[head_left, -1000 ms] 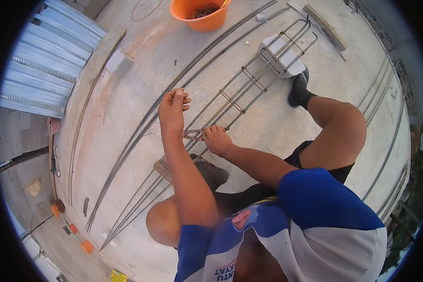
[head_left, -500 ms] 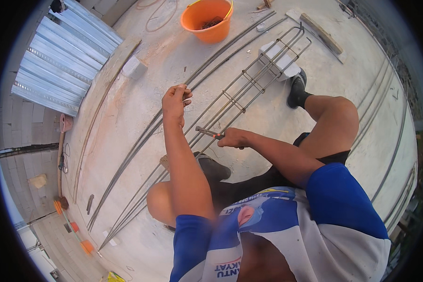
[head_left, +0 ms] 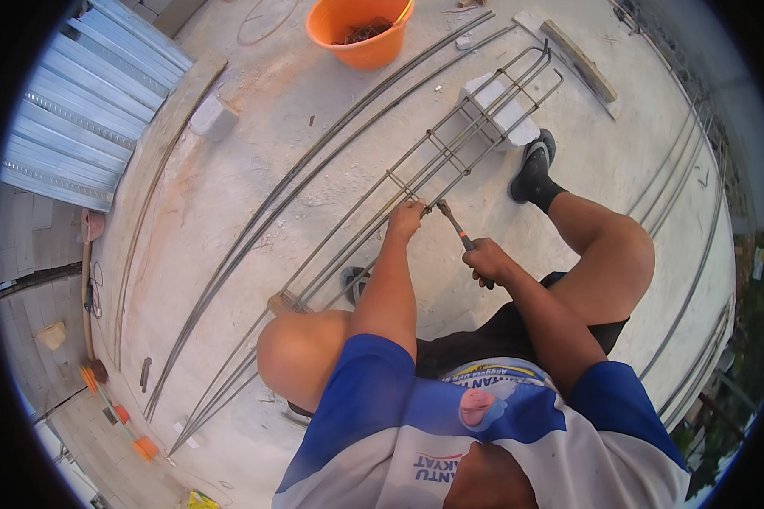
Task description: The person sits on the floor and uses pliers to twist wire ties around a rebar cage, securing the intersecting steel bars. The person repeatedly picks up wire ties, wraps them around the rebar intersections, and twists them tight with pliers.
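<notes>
Pincers (head_left: 456,226) with dark handles are gripped in my right hand (head_left: 486,260), which is closed round them. Their jaws are close to the side bar of a rebar cage (head_left: 431,133), just right of my left fingers. My left hand (head_left: 406,219) is at the cage's nearest visible cross tie, fingers pinched together on the bars; whatever is between the fingertips is too small to make out. The cage runs diagonally from my left knee to the upper right. Its far end rests on a pale block (head_left: 508,117).
Loose long rebars (head_left: 267,212) lie left of the cage. An orange bucket (head_left: 361,44) holding dark wire stands beyond them. Corrugated metal sheets (head_left: 93,93) are at upper left, near another pale block (head_left: 214,117). A wooden plank (head_left: 579,61) lies at upper right.
My left hand has come down from above the loose rebars to the cage. The pincers have moved right and up, and now point up-left beside the left hand.
</notes>
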